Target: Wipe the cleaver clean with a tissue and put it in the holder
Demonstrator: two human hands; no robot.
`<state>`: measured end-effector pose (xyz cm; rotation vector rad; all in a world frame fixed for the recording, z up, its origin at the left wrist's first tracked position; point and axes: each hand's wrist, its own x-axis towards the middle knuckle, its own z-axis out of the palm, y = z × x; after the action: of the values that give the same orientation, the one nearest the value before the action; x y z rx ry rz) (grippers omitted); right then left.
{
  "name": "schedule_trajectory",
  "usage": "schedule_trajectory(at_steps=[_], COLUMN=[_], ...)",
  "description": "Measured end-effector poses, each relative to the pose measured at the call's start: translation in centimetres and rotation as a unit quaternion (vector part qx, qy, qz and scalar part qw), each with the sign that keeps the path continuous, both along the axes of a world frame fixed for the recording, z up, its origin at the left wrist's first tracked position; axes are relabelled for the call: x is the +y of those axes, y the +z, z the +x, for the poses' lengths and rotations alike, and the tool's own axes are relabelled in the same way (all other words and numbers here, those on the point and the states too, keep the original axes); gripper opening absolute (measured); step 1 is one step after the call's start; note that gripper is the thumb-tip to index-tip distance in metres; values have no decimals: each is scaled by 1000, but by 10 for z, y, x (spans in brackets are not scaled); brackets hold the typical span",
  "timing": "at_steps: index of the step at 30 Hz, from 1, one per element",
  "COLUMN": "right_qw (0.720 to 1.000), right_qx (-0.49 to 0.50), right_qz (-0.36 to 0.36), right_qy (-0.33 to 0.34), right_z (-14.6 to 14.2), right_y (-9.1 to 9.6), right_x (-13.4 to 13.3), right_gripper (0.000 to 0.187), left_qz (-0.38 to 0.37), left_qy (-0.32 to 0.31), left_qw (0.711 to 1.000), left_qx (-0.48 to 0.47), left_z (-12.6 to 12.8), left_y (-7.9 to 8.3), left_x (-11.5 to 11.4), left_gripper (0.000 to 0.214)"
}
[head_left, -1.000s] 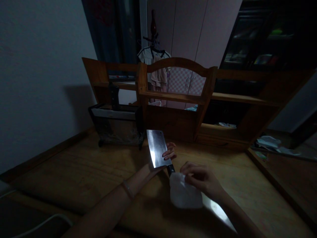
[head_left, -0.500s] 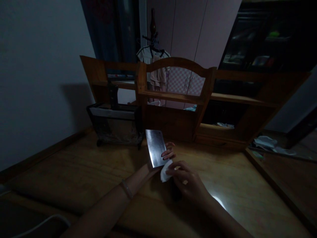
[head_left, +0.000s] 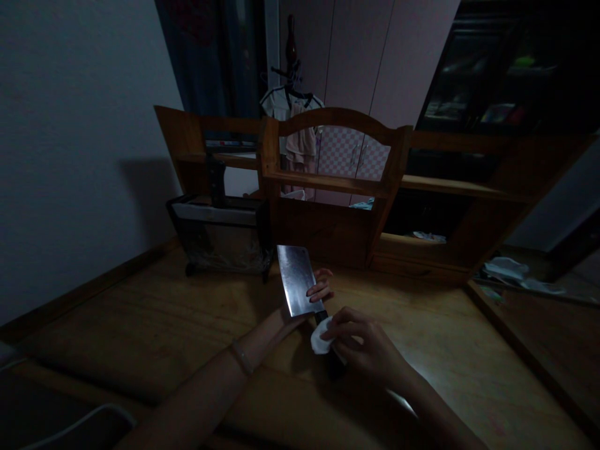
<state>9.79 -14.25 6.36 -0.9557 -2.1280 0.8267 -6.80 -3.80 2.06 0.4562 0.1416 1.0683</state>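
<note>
A cleaver point(head_left: 296, 281) with a broad shiny blade is held above the wooden surface, its dark handle pointing toward me at the lower right. My left hand point(head_left: 320, 286) supports the blade from behind, its fingers curling round the right edge onto the face; the palm is hidden behind the metal. My right hand point(head_left: 359, 337) pinches a folded white tissue point(head_left: 320, 337) against the handle, just below the blade. Part of the handle is covered by the tissue and fingers.
Behind the surface point(head_left: 225, 325) stands a wooden shelf unit point(head_left: 328, 231). A dark knife block point(head_left: 220, 240) with a black-handled knife in it stands at left. A white cable point(head_left: 107, 409) curves at the lower left. Pink wardrobe doors point(head_left: 356, 56) and hanging clothes point(head_left: 300, 137) are farther back.
My right hand and the tissue have slid from the blade's lower corner down onto the handle, uncovering the handle's upper end. My left hand and the cleaver have hardly moved.
</note>
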Motion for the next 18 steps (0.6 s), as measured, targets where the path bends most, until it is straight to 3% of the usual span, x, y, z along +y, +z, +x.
schedule_trajectory(at_steps=[18], right_qw=[994], right_qx=[-100], right_qz=[-37], right_qy=[29], right_z=[-2], right_y=[25], right_x=[-16], right_gripper=[32], left_qz=[68], left_qy=[-33], left_qw=[997], left_qx=[6], left_z=[4], left_y=[-12], left_x=[13], left_gripper=[22])
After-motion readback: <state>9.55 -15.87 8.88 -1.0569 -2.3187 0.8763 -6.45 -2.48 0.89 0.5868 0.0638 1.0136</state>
